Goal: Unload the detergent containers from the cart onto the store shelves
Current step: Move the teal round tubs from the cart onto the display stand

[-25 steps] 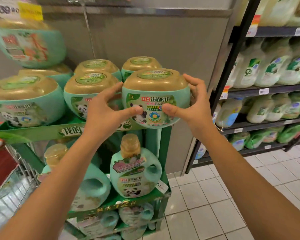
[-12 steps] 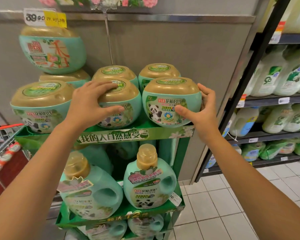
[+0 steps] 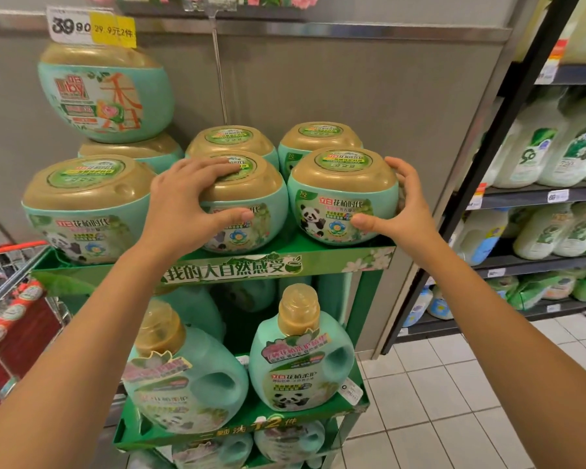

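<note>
A mint-green detergent tub with a gold lid and panda label point(image 3: 342, 194) stands at the front right corner of the green display shelf point(image 3: 285, 264). My right hand point(image 3: 398, 211) holds it, thumb on the label and fingers curled round its right side. My left hand point(image 3: 190, 201) grips the neighbouring middle tub point(image 3: 251, 201), fingers over its lid and thumb on its front. Two more tubs point(image 3: 318, 137) stand behind them, and a larger tub point(image 3: 85, 204) sits to the left.
A red-handled wire cart point(image 3: 11, 262) stands at the left edge. Mint jugs with gold caps point(image 3: 298, 360) fill the lower tier. A big tub point(image 3: 102, 93) is stacked high on the left under a price tag point(image 3: 88, 28). Black shelves of white bottles point(image 3: 538, 157) stand to the right.
The right tub went from being held by both hands to standing on the shelf corner. My left hand left it and moved onto the middle tub; my right hand stayed on it.
</note>
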`<action>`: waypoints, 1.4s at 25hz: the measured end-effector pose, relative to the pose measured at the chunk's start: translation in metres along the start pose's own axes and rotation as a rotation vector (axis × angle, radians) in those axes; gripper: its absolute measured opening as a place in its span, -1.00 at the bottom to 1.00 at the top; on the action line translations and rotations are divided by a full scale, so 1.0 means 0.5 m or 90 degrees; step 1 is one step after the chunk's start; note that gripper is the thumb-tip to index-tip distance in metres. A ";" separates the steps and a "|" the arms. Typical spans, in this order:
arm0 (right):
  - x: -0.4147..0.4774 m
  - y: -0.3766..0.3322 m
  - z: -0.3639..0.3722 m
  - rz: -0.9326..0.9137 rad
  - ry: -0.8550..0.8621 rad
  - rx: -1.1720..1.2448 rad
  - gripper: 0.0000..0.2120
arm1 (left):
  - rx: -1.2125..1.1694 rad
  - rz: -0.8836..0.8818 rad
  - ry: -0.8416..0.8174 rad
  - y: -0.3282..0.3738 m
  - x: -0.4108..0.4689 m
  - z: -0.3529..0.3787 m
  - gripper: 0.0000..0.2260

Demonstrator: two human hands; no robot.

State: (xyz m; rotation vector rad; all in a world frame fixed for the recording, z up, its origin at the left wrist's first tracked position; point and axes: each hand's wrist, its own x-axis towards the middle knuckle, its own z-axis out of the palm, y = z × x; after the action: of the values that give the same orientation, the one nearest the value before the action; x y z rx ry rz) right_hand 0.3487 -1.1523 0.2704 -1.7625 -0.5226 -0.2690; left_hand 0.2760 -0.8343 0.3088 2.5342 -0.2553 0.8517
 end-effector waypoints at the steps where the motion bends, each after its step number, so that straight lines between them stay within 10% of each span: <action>1: 0.002 0.000 -0.004 0.008 -0.008 0.000 -0.06 | -0.007 0.001 0.000 -0.001 0.000 -0.001 -0.29; 21: -0.048 -0.024 0.022 0.059 0.042 -0.133 0.04 | -0.091 -0.026 0.078 0.022 -0.023 0.007 -0.46; 27: -0.146 -0.071 0.075 -0.118 0.312 -0.078 -0.67 | -0.299 -0.135 0.232 0.054 -0.122 0.000 -0.78; 35: -0.329 -0.015 0.210 0.050 -0.138 0.053 -0.87 | -0.392 -0.414 0.128 0.076 -0.446 0.039 -0.81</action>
State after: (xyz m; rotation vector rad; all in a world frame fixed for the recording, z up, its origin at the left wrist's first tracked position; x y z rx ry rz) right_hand 0.1917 -1.0835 0.1765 -1.7363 -0.6087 0.0002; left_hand 0.0978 -0.8702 0.1729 1.7657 0.3163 0.6244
